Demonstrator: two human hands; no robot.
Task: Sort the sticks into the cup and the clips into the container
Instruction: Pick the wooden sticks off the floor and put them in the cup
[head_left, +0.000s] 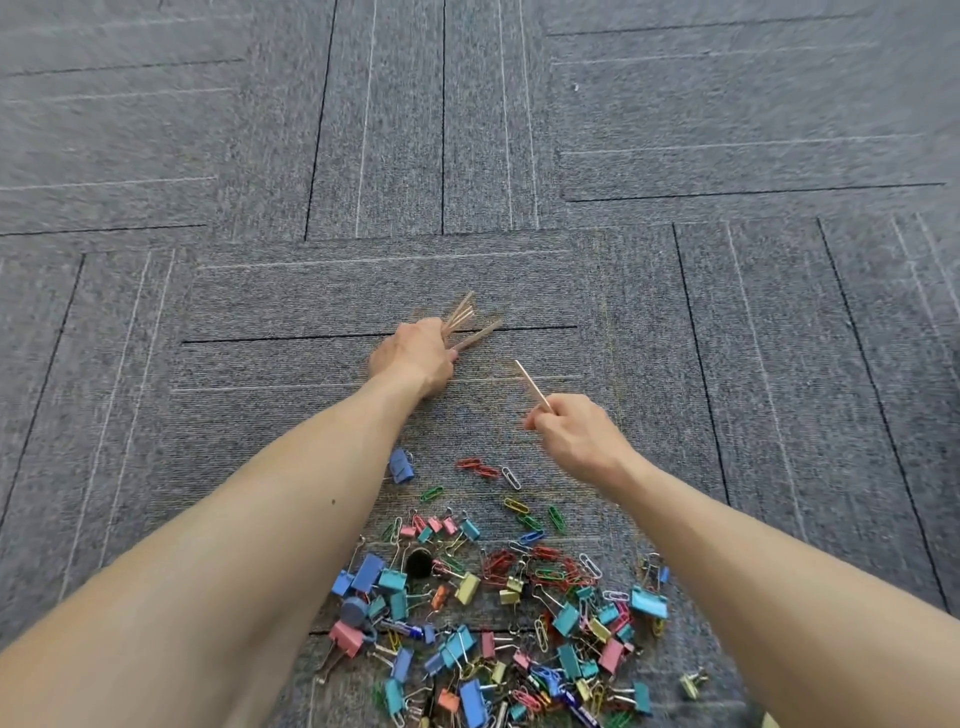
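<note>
My left hand (415, 356) grips a bundle of thin wooden sticks (470, 322) that fan out up and to the right above the carpet. To its right, my right hand (576, 436) pinches a single stick (531, 383) pointing up-left. A pile of coloured binder clips and paper clips (509, 613) lies on the carpet between my forearms, near the bottom of the view. Neither a cup nor a container is in view.
Grey carpet tiles (727, 130) with thin black and white lines cover the floor all around. A single blue binder clip (401, 466) and a few loose paper clips (485, 470) lie apart at the pile's far edge.
</note>
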